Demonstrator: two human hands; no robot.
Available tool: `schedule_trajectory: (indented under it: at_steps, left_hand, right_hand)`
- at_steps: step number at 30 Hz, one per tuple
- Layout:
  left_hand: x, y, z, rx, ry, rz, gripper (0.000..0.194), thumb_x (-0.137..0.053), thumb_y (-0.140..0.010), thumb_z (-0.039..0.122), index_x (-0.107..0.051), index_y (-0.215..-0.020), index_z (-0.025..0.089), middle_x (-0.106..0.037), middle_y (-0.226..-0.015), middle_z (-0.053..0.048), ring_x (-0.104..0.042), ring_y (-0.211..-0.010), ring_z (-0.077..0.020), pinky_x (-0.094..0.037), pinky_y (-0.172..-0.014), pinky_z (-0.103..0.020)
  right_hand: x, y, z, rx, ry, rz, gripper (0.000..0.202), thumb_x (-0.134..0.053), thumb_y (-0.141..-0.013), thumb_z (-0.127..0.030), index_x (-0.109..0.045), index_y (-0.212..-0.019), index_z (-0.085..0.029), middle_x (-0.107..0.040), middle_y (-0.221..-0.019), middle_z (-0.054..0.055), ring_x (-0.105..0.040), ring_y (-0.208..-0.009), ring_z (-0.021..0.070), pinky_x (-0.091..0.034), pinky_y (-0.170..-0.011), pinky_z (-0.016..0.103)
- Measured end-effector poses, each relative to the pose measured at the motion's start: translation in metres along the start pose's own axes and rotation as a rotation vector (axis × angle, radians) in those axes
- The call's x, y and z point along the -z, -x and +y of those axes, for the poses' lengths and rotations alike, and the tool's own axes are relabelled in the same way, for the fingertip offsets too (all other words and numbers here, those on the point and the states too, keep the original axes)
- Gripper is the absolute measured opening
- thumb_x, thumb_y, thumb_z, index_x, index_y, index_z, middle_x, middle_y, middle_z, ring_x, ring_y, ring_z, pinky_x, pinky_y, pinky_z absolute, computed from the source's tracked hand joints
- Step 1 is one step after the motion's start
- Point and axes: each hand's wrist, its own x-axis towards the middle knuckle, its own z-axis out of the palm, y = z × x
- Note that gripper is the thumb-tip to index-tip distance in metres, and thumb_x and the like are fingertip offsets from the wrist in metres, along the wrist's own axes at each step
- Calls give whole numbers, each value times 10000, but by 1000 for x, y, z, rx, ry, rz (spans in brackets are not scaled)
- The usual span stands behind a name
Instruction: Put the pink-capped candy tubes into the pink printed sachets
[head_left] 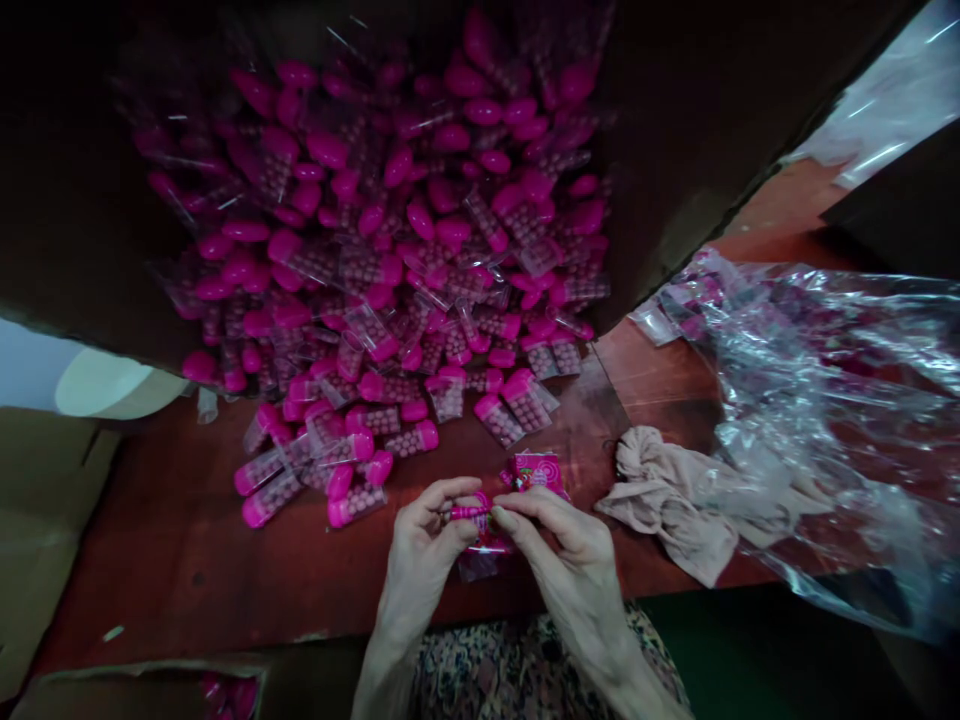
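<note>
Crosswise, a small pink piece (469, 512)
Left fingers (457, 487) pinch its left end; right fingers (517, 526) pinch its right.

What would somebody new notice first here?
Probably the huge heap of pink-capped tubes in the dark box, spilling onto the red table. Next, low in the middle, the left hand and right hand pinching a small pink item. Shiny clear plastic sprawls at the right, partly over a beige cloth.

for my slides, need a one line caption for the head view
Left hand and right hand hold a small pink piece over a red table, before a heap of pink-capped tubes.
</note>
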Motion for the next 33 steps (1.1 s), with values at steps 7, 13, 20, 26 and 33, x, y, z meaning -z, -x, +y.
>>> schedule_trajectory:
  at_steps: [7, 13, 20, 26, 33]
  left_hand:
    - [-26, 16, -15, 96, 425, 143, 412, -790, -582, 337, -687, -951, 185, -707, -906, -71, -637, -827, -198, -494, -742, -289]
    - [-34, 5, -11, 147, 514, 257, 110, -709, -687, 196, -704, -792, 162, -718, -766, -24, -643, -729, -133, -493, -734, -257]
    - [-15, -1, -8, 183, 633, 359, 143, -796, -574, 215, -692, -660, 166, -722, -689, -8, -644, -622, -121, -519, -638, -239]
    - [12, 8, -9, 54, 619, 484, 207, -832, -499, 260, -696, -642, 197, -704, -650, 24, -638, -604, -114, -525, -593, -200]
    - [72, 23, -2, -262, 434, 866, 69, -733, -656, 237, -679, -683, 203, -686, -687, 54, -625, -696, -113, -518, -720, -254]
  right_hand:
    - [-10, 1, 10, 226, 191, 159, 132, -550, -842, -123, -673, -849, -172, -663, -694, 26, -615, -629, 136, -516, -608, 250]
    - [2, -12, 15, 244, 238, 13, 204, -480, -894, -213, -677, -888, -163, -669, -715, 44, -633, -648, 153, -522, -583, 253]
    - [20, -46, 15, 260, 413, -34, 183, -470, -894, -212, -645, -899, -156, -660, -780, 62, -632, -713, 169, -516, -661, 283]
    - [-25, -39, 10, 220, 507, -311, 166, -470, -903, -226, -628, -915, -177, -660, -819, 61, -628, -738, 172, -527, -683, 287]
    - [-114, -32, -10, 423, 615, -428, 570, -635, -776, -237, -428, -1300, -148, -432, -1348, 174, -386, -1217, 338, -396, -967, 512]
